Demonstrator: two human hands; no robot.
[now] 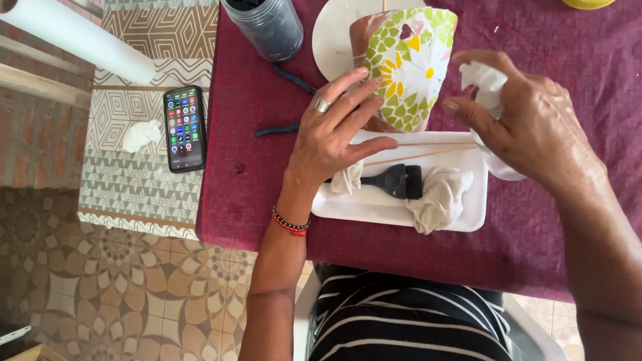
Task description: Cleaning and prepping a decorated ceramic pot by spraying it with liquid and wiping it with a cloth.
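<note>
left hand (334, 130), fingers spread and flat, rests against the side of the mosaic pot (406, 67), which lies tilted on its side between both hands; right hand (528, 127) pinches a wad of white tissue (486, 83) just beside the pot's flower pattern. below the pot, a white tray (468, 217) holds a black brush (394, 182) and rags. all sits on a maroon cloth (254, 180), with a phone (184, 127) on the patterned tile surface to the left.

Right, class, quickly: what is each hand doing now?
Left hand: open, fingers resting on the mosaic pot.
Right hand: closed on a white cloth.
</note>
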